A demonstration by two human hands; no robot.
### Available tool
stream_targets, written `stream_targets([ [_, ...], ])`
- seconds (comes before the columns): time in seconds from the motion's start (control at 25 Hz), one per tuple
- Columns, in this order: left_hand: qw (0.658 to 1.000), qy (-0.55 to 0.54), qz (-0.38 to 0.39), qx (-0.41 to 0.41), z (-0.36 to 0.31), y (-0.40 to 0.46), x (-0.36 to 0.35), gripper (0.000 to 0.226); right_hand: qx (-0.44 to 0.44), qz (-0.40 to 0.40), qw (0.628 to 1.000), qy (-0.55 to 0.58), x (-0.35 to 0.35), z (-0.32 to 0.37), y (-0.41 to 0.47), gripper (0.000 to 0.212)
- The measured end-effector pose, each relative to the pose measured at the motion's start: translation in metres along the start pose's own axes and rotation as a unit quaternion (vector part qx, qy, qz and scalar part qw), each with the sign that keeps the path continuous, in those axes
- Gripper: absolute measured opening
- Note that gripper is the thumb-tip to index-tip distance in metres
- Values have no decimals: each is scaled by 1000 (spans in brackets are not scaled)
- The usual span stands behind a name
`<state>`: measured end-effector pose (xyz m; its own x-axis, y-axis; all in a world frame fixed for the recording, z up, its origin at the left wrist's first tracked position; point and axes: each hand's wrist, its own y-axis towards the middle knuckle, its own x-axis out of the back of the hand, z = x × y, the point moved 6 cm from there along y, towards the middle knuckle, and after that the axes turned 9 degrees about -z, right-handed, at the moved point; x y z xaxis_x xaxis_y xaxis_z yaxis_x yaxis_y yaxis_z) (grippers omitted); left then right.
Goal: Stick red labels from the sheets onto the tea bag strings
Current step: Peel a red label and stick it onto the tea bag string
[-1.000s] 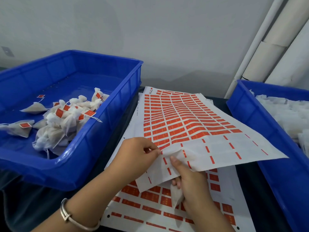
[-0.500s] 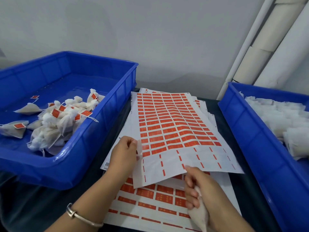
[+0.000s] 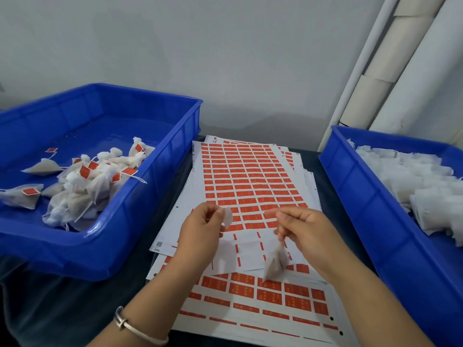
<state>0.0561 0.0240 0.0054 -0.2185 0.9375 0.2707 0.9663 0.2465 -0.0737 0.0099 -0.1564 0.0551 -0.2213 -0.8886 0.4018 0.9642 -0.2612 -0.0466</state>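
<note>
Above the label sheets, right fingers pinch a blurred tea bag (left grip unclear).

Your hands work in the lane between two walls: the left blue bin and the right blue bin stand close on either side of the label sheets. Over the sheets you have open room up to the back wall; pipes crowd the far right corner.

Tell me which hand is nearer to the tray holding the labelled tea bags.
Left. The left hand hovers over the label sheets just beside the left blue tray; the right hand, holding a tea bag, is farther along, toward the other tray.
</note>
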Motion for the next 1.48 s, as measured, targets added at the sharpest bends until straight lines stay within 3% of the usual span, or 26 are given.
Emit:
stream_targets([
  [0.12, 990, -117, 29, 69, 1, -8, -13, 10, 57, 25, 998, -33, 0, 15, 2, 39],
  [0.2, 974, -178, 66, 122, 1, -15, -26, 10, 101, 42, 982, -152, 0, 22, 1, 41],
  [0.28, 958, -215, 94, 167, 2, -21, -37, 10, 143, 63, 933, -323, -2, 26, 4, 41],
  [0.4, 944, -239, 110, 200, 4, -24, -46, 9, 146, 96, 822, -542, 6, 28, 12, 49],
  [0.48, 941, -246, 112, 205, 3, -24, -49, 9, 216, 89, 768, -596, 14, 38, 12, 32],
  [0.64, 947, -226, 117, 195, -2, -29, -55, 10, 274, 112, 725, -623, 20, 57, 7, 20],
  [0.76, 948, -222, 127, 192, -7, -32, -63, 13, 316, 113, 766, -548, 20, 71, 1, 26],
  [0.88, 950, -210, 141, 182, -16, -35, -70, 12, 302, 123, 818, -474, 22, 65, -1, 26],
  [1.04, 955, -178, 164, 172, -22, -42, -79, 12, 295, 89, 859, -409, 27, 60, 9, 26],
  [1.2, 961, -134, 166, 174, -22, -48, -81, 11, 280, 71, 881, -375, 35, 55, 19, 37],
  [1.48, 957, -128, 180, 190, -22, -50, -86, 13, 269, 53, 899, -343, 44, 46, 28, 35],
])
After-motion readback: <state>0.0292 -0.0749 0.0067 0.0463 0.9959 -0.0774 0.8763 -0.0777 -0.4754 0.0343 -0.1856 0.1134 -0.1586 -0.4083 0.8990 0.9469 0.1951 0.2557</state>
